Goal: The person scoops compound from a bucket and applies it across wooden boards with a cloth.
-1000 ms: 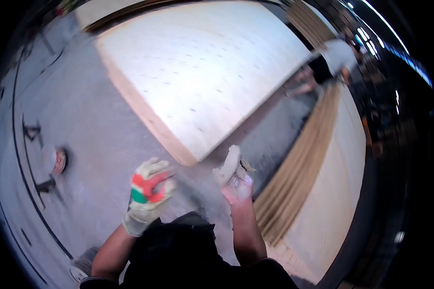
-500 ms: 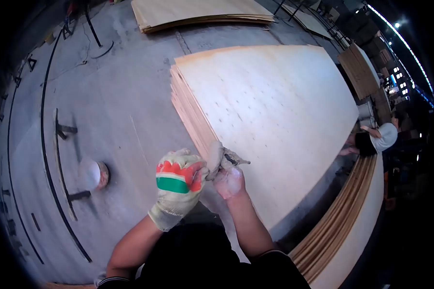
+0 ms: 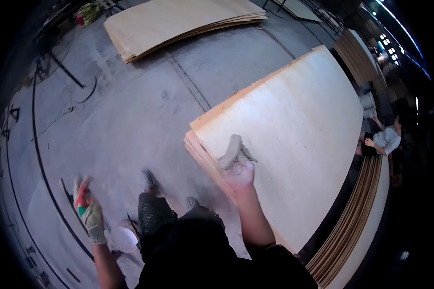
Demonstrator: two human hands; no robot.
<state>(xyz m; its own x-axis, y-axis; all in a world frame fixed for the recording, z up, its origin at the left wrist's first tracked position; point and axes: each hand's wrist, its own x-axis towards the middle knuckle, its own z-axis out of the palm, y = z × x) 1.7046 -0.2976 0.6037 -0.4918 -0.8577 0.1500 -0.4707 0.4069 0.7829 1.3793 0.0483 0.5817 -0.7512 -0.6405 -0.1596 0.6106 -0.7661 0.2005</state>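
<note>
My left hand (image 3: 89, 209) is out to the left over the floor, in a cream knit glove with a red and green band. Its fingers look loosely stretched, a little blurred, and hold nothing visible. My right hand (image 3: 240, 176) is over the near left edge of a plywood sheet stack (image 3: 294, 115), its bare palm whitish. A grey putty-like lump (image 3: 232, 148) is at its fingers and largely hides them. Whether the lump is putty or a caked glove is unclear. The stack's layered edges show along its left side.
Another sheet stack (image 3: 178, 21) lies across the floor ahead. A third stack (image 3: 347, 221) runs along the right, with a person (image 3: 386, 138) beside it. A round bucket (image 3: 127, 239) stands by my legs. A dark rail (image 3: 39, 154) lines the left floor.
My left hand has come away from the right hand and swung far left and down. The right hand stays by the stack with the grey lump. My view has turned, bringing my feet into sight.
</note>
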